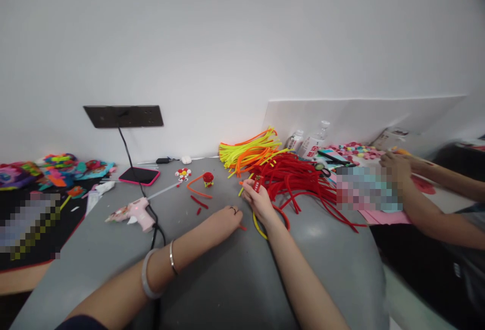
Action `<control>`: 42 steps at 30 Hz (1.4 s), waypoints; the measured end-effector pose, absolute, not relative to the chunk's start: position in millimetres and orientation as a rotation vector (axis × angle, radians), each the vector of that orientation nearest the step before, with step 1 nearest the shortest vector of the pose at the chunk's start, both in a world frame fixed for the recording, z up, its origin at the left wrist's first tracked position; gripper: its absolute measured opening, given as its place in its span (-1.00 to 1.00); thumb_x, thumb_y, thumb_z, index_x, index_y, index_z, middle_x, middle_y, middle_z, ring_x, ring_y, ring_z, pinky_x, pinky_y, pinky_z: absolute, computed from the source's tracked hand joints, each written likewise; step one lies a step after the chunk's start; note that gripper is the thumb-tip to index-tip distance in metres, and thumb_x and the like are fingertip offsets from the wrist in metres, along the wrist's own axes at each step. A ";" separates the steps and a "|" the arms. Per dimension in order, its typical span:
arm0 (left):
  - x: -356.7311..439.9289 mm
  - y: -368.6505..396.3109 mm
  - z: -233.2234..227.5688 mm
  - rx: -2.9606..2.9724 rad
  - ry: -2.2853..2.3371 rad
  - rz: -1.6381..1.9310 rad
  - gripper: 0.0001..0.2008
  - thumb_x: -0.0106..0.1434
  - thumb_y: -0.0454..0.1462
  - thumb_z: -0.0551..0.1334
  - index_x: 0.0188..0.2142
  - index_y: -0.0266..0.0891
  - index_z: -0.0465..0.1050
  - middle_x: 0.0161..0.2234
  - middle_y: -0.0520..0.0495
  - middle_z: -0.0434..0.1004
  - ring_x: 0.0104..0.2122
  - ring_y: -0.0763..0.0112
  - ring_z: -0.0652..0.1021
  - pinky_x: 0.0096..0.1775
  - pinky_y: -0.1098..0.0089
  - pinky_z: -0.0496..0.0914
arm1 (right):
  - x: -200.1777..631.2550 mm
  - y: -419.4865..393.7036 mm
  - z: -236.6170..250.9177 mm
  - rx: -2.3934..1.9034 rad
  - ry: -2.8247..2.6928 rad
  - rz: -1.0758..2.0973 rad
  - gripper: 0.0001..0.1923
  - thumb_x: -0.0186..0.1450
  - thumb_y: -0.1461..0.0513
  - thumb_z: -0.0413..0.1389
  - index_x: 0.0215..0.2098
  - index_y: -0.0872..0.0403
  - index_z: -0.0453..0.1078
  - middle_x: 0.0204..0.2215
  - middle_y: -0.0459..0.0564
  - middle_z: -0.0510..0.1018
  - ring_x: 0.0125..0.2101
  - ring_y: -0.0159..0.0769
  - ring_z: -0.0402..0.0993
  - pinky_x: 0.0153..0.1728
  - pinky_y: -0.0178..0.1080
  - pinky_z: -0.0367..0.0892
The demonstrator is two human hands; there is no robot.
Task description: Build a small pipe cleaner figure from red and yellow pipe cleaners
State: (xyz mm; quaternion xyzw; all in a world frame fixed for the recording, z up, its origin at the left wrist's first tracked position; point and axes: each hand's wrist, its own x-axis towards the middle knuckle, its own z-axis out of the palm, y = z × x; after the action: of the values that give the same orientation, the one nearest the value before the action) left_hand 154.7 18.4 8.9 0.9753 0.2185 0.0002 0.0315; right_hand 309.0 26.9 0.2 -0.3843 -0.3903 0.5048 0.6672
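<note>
My right hand [258, 199] rests on the grey table [227, 279] at the near edge of a heap of red pipe cleaners [303, 181], fingers closed on a small red piece [257, 185]. A yellow and a red pipe cleaner curve [261, 229] loops under its wrist. My left hand [226, 217] lies palm down beside it, a ring on one finger, fingertips pinching a short red bit [242, 227]. Short red pieces [199, 202] and a small red figure [208, 179] lie just beyond.
A pink glue gun [132, 214] with black cord lies left. A pink-cased phone [139, 175], a flower ornament [183, 173], yellow and orange pipe cleaners [248, 152], bottles [312, 144] and scissors [322, 168] sit further back. Another person's arms [420, 193] work at right.
</note>
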 end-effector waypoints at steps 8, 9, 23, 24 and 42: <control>122.1 32.4 21.1 2.567 0.862 0.388 -0.88 0.30 -0.42 0.05 -0.26 -0.24 0.32 -0.25 -0.11 0.48 -0.28 0.32 0.51 -0.21 0.34 0.38 | 309.0 26.5 -3.9 -0.884 -0.925 1.119 -0.66 0.09 0.02 0.30 -0.42 0.05 0.32 -0.76 -0.34 0.04 -0.70 -0.53 -0.15 -0.63 -0.34 -0.18; 114.6 37.5 24.5 2.486 0.849 0.476 -0.90 0.30 -0.39 0.07 -0.28 -0.23 0.33 -0.28 -0.09 0.49 -0.29 0.35 0.51 -0.21 0.36 0.39 | 307.2 26.1 -3.6 -0.901 -0.937 1.116 -0.65 0.09 0.01 0.30 -0.42 0.06 0.33 -0.76 -0.33 0.04 -0.71 -0.52 -0.14 -0.63 -0.34 -0.19; 74.9 67.3 12.4 2.131 1.018 1.030 -0.89 0.20 -0.29 0.18 -0.34 -0.19 0.49 -0.36 -0.05 0.62 -0.41 0.37 0.59 -0.29 0.36 0.49 | 244.7 54.3 -2.0 -0.836 -1.037 1.316 -0.60 0.03 -0.02 0.33 -0.45 0.07 0.32 -0.75 -0.32 0.09 -0.72 -0.56 -0.13 -0.65 -0.35 -0.22; 74.4 68.2 10.1 2.140 1.021 1.031 -0.89 0.20 -0.30 0.18 -0.33 -0.19 0.49 -0.36 -0.05 0.63 -0.41 0.37 0.59 -0.28 0.36 0.50 | 243.7 54.5 -4.3 -0.842 -1.044 1.321 -0.60 0.04 -0.01 0.33 -0.45 0.08 0.32 -0.75 -0.32 0.09 -0.72 -0.56 -0.12 -0.65 -0.35 -0.23; 79.2 66.1 -1.7 1.962 0.922 1.102 -0.84 0.23 -0.35 0.14 -0.21 -0.23 0.46 -0.34 -0.04 0.61 -0.42 0.44 0.60 -0.43 0.51 0.47 | 251.1 49.2 -11.0 -0.926 -1.049 1.306 -0.61 0.08 -0.02 0.29 -0.43 0.08 0.31 -0.72 -0.31 0.08 -0.70 -0.54 -0.11 -0.64 -0.35 -0.21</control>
State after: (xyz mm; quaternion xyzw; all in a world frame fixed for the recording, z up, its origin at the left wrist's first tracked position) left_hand 79.2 66.1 -1.7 0.7565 0.3554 0.4251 0.3475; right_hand 251.1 49.2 -11.0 -0.3956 -0.4479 0.5579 0.5759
